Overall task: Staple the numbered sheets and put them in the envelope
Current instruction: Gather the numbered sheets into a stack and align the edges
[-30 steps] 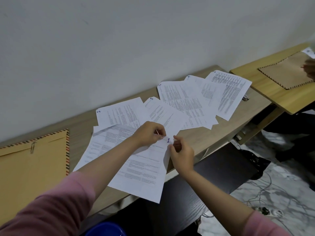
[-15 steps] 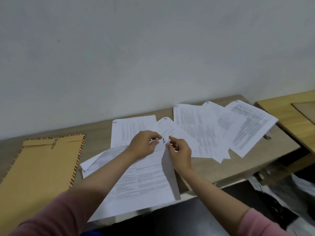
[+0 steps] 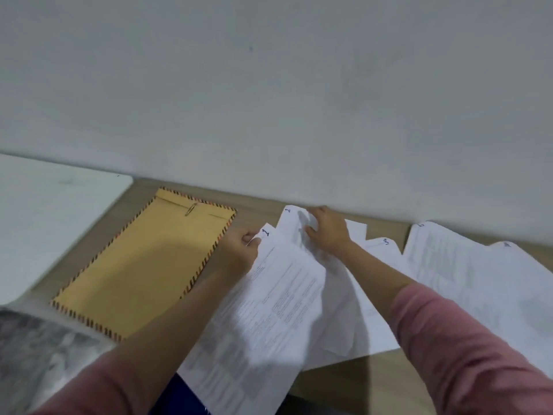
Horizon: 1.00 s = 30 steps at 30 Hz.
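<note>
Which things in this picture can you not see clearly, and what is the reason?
- Printed text on sheet 1, head view: too small and blurred.
- Stapler: none in view.
- Sheets at the right: numbers blurred, cut by the frame edge.
- Sheet 2: partly hidden by the right hand and sheet 1.

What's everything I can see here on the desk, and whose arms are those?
Sheet marked 1: one, white, held at its top corner, lifted over the desk edge.
Sheet marked 2: one, white, by the wall, under the right hand.
Other sheets: several, white, spread to the right; exact count unclear.
Envelope: one, tan with striped border, flat at left.
Paper clip: one, metal, on the envelope's top edge.
Desk: one, wooden, along the wall.
Left hand: pinching sheet 1.
Right hand: on sheet 2.
Sleeves: two, pink.
</note>
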Tool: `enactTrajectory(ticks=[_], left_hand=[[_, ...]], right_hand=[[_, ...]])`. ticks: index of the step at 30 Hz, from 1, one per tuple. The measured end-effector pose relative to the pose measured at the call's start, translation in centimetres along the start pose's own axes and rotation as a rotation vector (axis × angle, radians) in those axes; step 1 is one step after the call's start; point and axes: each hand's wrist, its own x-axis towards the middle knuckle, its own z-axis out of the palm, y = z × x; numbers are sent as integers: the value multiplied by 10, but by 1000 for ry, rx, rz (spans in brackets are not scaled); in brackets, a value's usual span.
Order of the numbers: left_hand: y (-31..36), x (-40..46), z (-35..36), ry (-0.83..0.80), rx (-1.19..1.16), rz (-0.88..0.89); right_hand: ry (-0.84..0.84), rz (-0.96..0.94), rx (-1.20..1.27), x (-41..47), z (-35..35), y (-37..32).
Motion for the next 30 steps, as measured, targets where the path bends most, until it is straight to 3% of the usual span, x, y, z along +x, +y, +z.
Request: enactTrajectory(ticks=[7,11,18,30], left_hand=[[-5,11,21,-56,51,-65],[-6,12,36,-40,4,-139],[-9,11,50,3,-49,-175],[7,12,54,48,-164,-121]], right_hand=[[-117,58,-140,18,11,16],[-98,112,-138,15,2,14],[-149,125,180,9,-12,18],[-4,60,547,-12,-18,14]])
